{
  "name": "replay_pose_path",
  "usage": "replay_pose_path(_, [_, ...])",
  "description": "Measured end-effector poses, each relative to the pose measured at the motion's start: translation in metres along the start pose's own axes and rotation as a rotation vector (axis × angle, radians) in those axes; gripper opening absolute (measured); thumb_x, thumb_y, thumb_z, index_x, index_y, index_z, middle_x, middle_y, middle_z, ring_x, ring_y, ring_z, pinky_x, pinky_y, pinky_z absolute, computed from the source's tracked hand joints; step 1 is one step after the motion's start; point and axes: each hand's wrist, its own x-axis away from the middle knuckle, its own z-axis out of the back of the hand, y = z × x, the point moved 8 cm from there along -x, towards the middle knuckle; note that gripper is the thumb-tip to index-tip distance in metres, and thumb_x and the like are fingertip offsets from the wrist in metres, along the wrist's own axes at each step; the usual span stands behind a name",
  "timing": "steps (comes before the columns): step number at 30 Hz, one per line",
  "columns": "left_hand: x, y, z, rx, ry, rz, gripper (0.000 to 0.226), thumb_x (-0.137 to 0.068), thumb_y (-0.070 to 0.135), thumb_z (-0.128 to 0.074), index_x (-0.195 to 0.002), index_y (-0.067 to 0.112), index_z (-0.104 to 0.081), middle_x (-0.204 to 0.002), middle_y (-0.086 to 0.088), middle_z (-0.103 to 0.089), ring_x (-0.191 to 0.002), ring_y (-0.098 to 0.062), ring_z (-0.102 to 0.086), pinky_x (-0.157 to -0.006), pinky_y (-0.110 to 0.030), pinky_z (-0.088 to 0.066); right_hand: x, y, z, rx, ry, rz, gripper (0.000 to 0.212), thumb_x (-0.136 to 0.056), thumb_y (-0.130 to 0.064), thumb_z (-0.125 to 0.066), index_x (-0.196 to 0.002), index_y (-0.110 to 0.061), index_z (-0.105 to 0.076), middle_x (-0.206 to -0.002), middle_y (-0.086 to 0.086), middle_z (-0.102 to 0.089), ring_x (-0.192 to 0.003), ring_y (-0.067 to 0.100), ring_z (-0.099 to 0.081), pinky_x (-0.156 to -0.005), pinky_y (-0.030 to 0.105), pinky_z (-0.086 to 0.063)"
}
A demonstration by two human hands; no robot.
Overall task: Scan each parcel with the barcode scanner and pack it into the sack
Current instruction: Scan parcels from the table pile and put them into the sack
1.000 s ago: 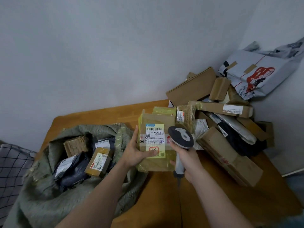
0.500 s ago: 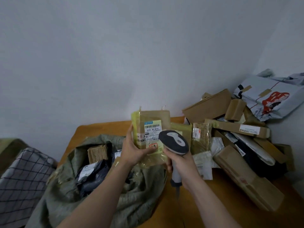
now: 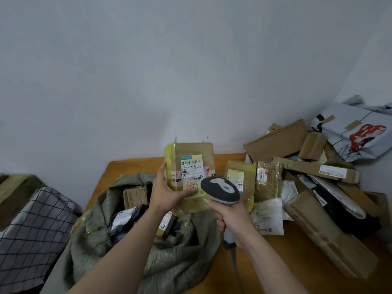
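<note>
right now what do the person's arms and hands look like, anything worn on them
Both arms are bare as far as the picture shows: no sleeve reaches the left forearm or the right forearm. The left hand and the right hand wear no gloves. No watch, bracelet or ring shows on either, and no markings are visible.

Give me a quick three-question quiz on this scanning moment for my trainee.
1. True or false: the left hand holds the taped parcel upright, label towards the camera.
2. What grips the barcode scanner? A: right hand. B: left hand. C: neither hand.
3. Fill in: the packed parcels lie in the green woven ____.
Key: 1 true; 2 A; 3 sack.
</note>
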Motion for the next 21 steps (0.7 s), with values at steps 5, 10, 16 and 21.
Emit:
replay_pose_path(5, [-0.003, -0.007, 0.004, -0.011, 0.012, 0.001, 0.143, -0.032, 0.069, -0.1, -0.151, 0.054, -0.021, -0.141, 0.002, -0.057, -0.125, -0.023, -0.061, -0.103, -0.053, -0.054, 0.002, -0.001, -0.009, 0.039, -0.012, -0.009, 0.017, -0.093, -0.019, -0.075, -0.087, -0.005, -0.066, -0.051, 0.0, -0.043, -0.049, 0.016, -0.039, -0.05, 0.03, -0.037])
replay_pose_path(10, [-0.003, -0.01, 0.006, -0.002, 0.018, 0.004, 0.141, -0.033, 0.069, -0.1, -0.15, 0.055, -0.022, -0.143, 0.003, -0.056, -0.127, -0.025, -0.061, -0.103, -0.054, -0.054, 0.002, 0.001, -0.014, 0.023, -0.017, -0.037, 0.024, -0.093, -0.018, -0.074, -0.097, 0.003, -0.066, -0.052, -0.001, -0.045, -0.048, 0.014, -0.04, -0.048, 0.028, -0.037])
replay_pose_path(16, [0.0, -0.005, 0.009, -0.002, 0.036, -0.011, 0.142, -0.034, 0.071, -0.099, -0.153, 0.047, -0.023, -0.144, 0.002, -0.055, -0.129, -0.024, -0.058, -0.105, -0.054, -0.052, 0.002, 0.004, -0.017, 0.014, -0.014, -0.053, 0.03, -0.092, -0.019, -0.075, -0.103, 0.006, -0.065, -0.053, 0.0, -0.045, -0.048, 0.014, -0.04, -0.05, 0.028, -0.038])
replay_pose_path(21, [0.0, -0.007, 0.012, -0.006, 0.039, 0.006, 0.142, -0.034, 0.071, -0.098, -0.153, 0.046, -0.024, -0.142, 0.002, -0.056, -0.129, -0.023, -0.059, -0.104, -0.054, -0.053, 0.002, 0.006, -0.02, -0.002, -0.022, -0.056, 0.026, -0.092, -0.019, -0.075, -0.099, 0.004, -0.066, -0.053, 0.0, -0.044, -0.048, 0.014, -0.039, -0.048, 0.028, -0.037])
